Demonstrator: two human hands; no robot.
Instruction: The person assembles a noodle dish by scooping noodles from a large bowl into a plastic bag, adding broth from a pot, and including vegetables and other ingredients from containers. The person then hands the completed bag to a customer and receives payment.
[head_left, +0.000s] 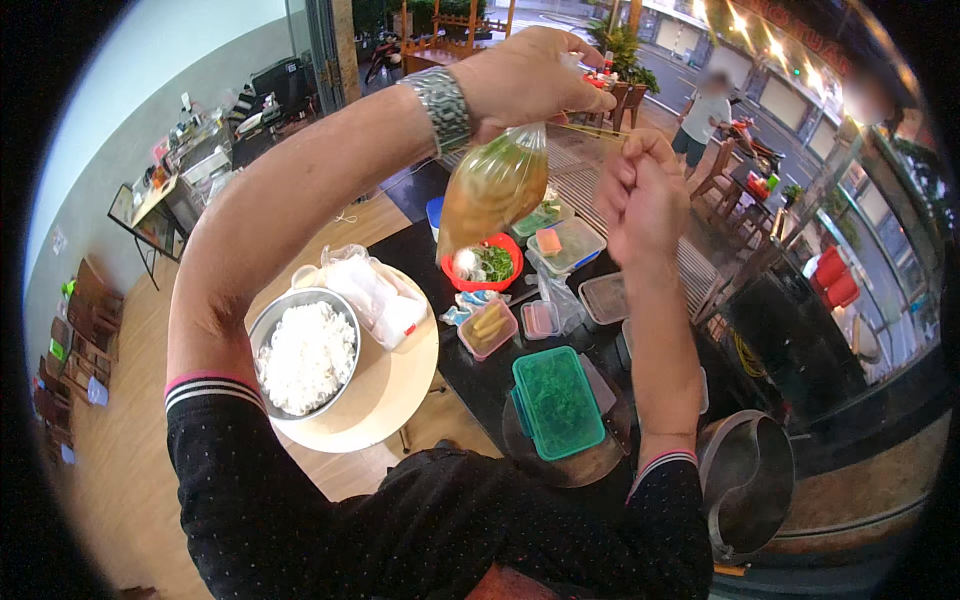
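Note:
A clear plastic bag (495, 184) of brownish broth, with green bits near its top, hangs in the air above the black table (465, 382). My left hand (525, 79) grips the gathered neck of the bag from above. A thin yellow rubber band (589, 131) stretches from the neck toward my right hand (645, 199). The fingers of my right hand are closed on the band's far end. Beneath the bag sits a red bowl (517, 262) with chopped green herbs (496, 264) and a whitish item (468, 264).
A round table (397, 397) at left bears a metal bowl (352, 382) of white noodles (307, 356) and plastic bags (375, 296). A green lidded box (559, 401) and several containers stand on the black table. A large pot (750, 484) is at right. A person (705, 116) stands beyond.

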